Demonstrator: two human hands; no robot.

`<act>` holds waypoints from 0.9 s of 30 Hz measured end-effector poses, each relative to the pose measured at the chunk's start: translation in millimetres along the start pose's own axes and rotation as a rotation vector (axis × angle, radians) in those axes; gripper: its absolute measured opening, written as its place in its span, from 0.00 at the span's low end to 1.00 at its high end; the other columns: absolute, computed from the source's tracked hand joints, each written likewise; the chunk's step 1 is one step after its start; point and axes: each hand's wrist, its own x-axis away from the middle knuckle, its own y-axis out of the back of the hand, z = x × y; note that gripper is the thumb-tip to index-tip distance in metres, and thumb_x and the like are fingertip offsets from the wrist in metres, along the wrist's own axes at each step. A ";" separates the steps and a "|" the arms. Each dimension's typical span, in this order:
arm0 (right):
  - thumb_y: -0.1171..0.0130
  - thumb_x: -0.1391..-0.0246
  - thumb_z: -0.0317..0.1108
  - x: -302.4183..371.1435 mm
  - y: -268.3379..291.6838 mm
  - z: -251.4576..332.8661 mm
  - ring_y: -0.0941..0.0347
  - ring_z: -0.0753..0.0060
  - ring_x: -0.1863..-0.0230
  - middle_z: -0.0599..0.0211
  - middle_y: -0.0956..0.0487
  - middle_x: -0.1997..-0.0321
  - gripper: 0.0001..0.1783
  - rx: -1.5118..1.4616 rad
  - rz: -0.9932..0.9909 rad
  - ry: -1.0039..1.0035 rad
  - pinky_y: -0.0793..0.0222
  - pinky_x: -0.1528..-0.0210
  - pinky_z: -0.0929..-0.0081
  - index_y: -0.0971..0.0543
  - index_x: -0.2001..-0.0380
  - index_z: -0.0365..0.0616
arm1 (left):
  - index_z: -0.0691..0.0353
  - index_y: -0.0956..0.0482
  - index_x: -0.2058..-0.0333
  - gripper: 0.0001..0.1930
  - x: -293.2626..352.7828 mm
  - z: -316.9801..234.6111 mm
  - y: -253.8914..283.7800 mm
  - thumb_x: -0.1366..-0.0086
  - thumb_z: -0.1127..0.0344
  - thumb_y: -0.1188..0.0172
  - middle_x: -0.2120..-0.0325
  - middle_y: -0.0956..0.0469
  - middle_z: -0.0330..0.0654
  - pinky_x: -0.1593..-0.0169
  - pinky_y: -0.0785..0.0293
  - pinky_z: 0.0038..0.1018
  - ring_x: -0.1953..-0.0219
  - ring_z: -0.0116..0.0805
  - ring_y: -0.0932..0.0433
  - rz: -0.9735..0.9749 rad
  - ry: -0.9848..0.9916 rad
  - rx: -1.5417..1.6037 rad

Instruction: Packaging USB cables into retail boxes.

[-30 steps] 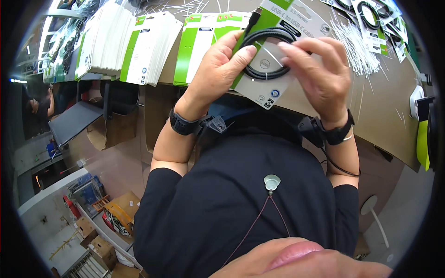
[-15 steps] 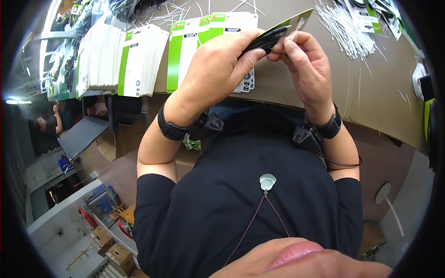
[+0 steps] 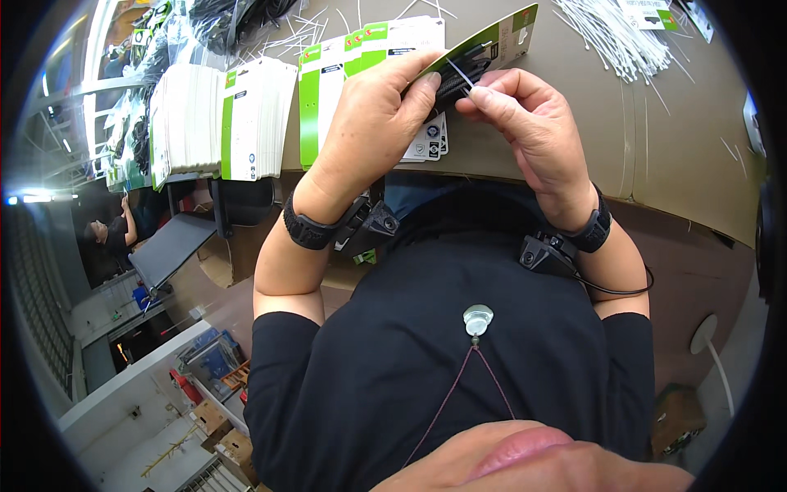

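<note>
The black cable [image 3: 459, 75] is mostly hidden between the two hands, pressed against the green and white card [image 3: 500, 37], which tilts edge-on so its face cannot be made out. The left hand [image 3: 373, 123] clasps card and cable together, while the right hand [image 3: 533, 123] pinches one thin white tie [image 3: 461, 74] beside the card. Left of the card lie fanned cards [image 3: 328, 82] and two upright card stacks [image 3: 221, 123]; right of it, a heap of loose ties [image 3: 623, 37], too many to count.

The left hand [image 3: 373, 123] hides most of the black cable [image 3: 459, 70] behind the green-and-white card [image 3: 500, 37].
</note>
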 end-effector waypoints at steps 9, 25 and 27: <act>0.42 0.46 0.26 0.7 -0.6 -2.0 0.25 0.74 0.60 0.66 0.26 0.62 0.03 0.000 -0.032 0.006 0.31 0.52 0.78 0.25 0.71 0.39 | 0.64 0.27 0.52 0.15 -0.4 0.7 -5.5 0.39 0.72 0.44 0.63 0.20 0.52 0.56 0.26 0.29 0.58 0.41 0.20 -0.054 -0.067 0.023; 0.40 0.47 0.28 -0.2 -3.3 -3.4 0.27 0.81 0.66 0.67 0.22 0.68 0.05 0.023 -0.080 0.061 0.31 0.59 0.84 0.23 0.71 0.38 | 0.64 0.26 0.54 0.14 0.0 -4.0 -8.5 0.40 0.73 0.43 0.62 0.20 0.49 0.55 0.26 0.28 0.58 0.39 0.20 -0.080 -0.082 0.007; 0.41 0.46 0.27 0.5 -2.9 -1.4 0.27 0.78 0.63 0.68 0.25 0.65 0.04 0.046 -0.073 0.018 0.32 0.55 0.81 0.24 0.71 0.38 | 0.64 0.26 0.54 0.14 1.2 -5.7 -9.6 0.41 0.74 0.43 0.63 0.20 0.49 0.55 0.26 0.28 0.58 0.39 0.20 -0.088 -0.095 0.002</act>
